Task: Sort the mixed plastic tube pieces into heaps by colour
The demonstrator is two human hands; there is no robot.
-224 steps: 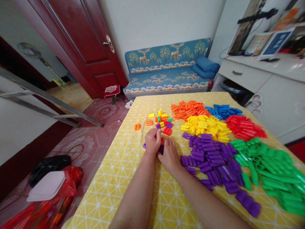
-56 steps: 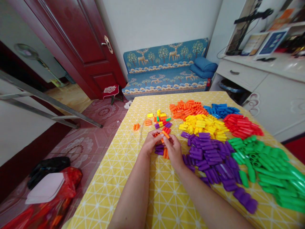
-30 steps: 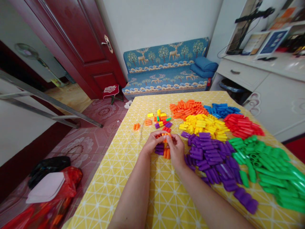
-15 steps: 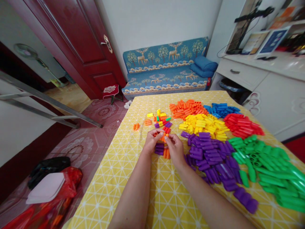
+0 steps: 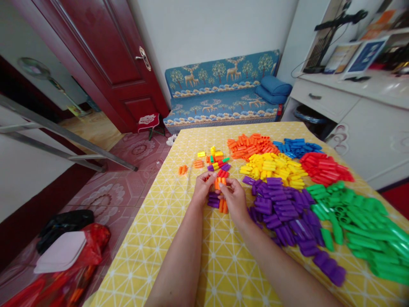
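Note:
An orange plastic building piece [image 5: 220, 183], made of short tubes side by side, is pinched between my two hands above the table. My left hand [image 5: 203, 186] has its fingers closed at the piece's left side. From the right, my right hand [image 5: 234, 194] grips it with thumb and fingers. Just below the hands lie a purple piece [image 5: 213, 200] and another orange piece [image 5: 223, 206], both partly hidden. Red pieces [image 5: 223, 173] lie just beyond the fingertips. Farther back are a purple, yellow and red joined row [image 5: 216, 166] and a small yellow, orange and green cluster [image 5: 214, 156].
Sorted piles cover the table's right side: orange [image 5: 252, 146], blue [image 5: 297, 148], yellow [image 5: 271, 167], red [image 5: 326, 167], purple [image 5: 284, 209] and green [image 5: 361, 226]. A patterned yellow cloth [image 5: 166, 238] covers the table. Behind it stands a blue sofa [image 5: 220, 104]; a white cabinet [image 5: 367, 128] is at right.
The orange piece has been turned, so its tubes now face up toward me. Both hands stay in nearly the same place, with slightly shifted fingers.

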